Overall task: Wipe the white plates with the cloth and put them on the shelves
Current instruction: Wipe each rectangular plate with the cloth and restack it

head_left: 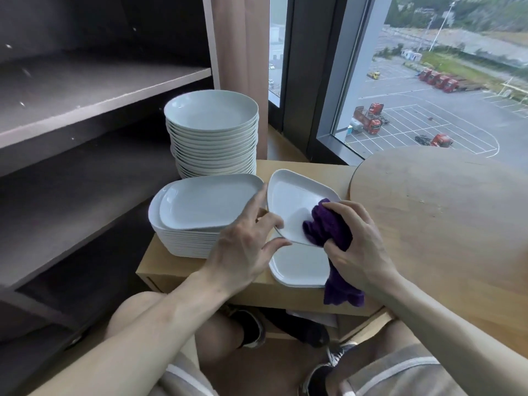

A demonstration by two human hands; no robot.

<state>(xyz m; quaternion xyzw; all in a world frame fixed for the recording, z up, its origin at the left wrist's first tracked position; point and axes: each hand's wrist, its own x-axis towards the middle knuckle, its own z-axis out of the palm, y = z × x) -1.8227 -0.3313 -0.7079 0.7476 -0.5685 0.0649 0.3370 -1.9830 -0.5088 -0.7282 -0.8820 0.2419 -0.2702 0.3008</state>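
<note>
A white rounded-triangle plate (291,195) is tilted up over the low wooden stand. My left hand (245,241) pinches its near-left rim between thumb and fingers. My right hand (357,241) grips a purple cloth (325,224) bunched against the plate's face, its tail hanging down. Another white plate (297,267) lies flat below. To the left is a stack of similar plates (200,207), and behind it a tall stack of round white plates (213,121).
Dark empty shelves (94,90) stand to the left, upper and lower boards open toward me. The low wooden stand (245,292) carries the plates. A round wooden tabletop (445,218) is at the right, a window behind. My knees and shoes are below.
</note>
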